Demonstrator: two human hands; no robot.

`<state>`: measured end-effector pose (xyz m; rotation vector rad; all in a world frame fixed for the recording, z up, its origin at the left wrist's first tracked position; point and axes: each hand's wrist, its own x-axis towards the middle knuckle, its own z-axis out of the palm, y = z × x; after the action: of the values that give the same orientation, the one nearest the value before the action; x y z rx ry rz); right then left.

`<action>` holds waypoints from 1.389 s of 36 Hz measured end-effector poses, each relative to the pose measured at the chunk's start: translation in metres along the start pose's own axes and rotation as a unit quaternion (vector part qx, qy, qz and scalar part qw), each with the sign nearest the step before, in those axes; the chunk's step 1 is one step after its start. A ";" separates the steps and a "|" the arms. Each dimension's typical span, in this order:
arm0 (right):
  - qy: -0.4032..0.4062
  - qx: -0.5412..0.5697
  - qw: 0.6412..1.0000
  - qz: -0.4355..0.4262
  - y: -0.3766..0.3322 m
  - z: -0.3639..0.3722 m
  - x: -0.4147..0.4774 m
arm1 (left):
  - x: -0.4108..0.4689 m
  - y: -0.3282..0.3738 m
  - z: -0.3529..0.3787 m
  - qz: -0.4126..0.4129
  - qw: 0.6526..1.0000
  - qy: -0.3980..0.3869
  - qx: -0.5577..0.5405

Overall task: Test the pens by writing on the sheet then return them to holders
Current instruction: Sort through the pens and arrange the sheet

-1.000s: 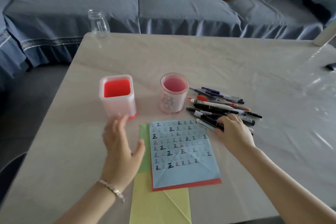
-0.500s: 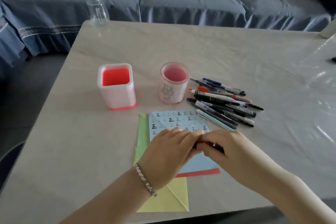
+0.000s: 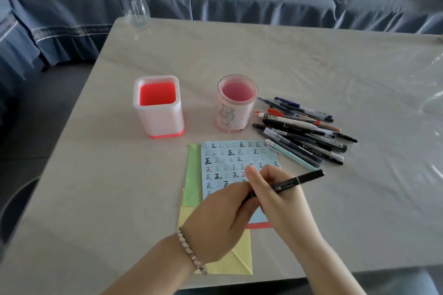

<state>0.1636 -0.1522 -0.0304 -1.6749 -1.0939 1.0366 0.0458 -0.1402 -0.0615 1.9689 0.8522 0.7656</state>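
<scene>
My right hand (image 3: pixel 278 201) grips a black pen (image 3: pixel 297 181) over the light blue sheet (image 3: pixel 230 163), which is covered with small written characters. My left hand (image 3: pixel 220 218) pinches the pen's near end; whether that end is a cap is hidden by my fingers. A heap of several pens (image 3: pixel 304 129) lies to the right of the sheet. Behind the sheet stand two holders with nothing in them: a square one with a red inside (image 3: pixel 158 106) and a round pink one (image 3: pixel 236 103).
Green (image 3: pixel 194 175), yellow (image 3: pixel 235 258) and red sheets lie under the blue one. A clear glass bottle (image 3: pixel 134 5) stands at the table's far left corner. A blue sofa runs behind the table. The table's near edge is just below my wrists.
My right hand took a black pen from the heap and brought it over the sheet. My left hand came in from near the square holder and closed on the pen's end.
</scene>
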 end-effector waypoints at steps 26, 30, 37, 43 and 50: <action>0.064 0.158 0.985 0.013 0.025 -0.024 0.013 | -0.020 -0.095 -0.058 -0.135 0.939 0.144 0.282; 0.081 0.119 0.989 0.037 0.037 -0.029 0.010 | -0.028 -0.118 -0.061 -0.138 0.896 0.210 0.367; 0.137 0.118 0.983 0.015 0.048 -0.051 0.013 | -0.011 -0.074 -0.019 -0.042 0.925 0.160 0.342; 0.168 0.136 0.976 0.006 0.056 -0.069 0.022 | -0.004 -0.048 0.043 0.025 0.931 -0.032 0.362; 0.175 0.063 0.982 -0.042 0.071 -0.069 0.033 | 0.001 -0.062 0.056 0.026 0.913 -0.108 0.393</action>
<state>0.2533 -0.1536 -0.0833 -1.6170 -0.8427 0.7075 0.0720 -0.1381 -0.1407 2.7247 1.0767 0.2113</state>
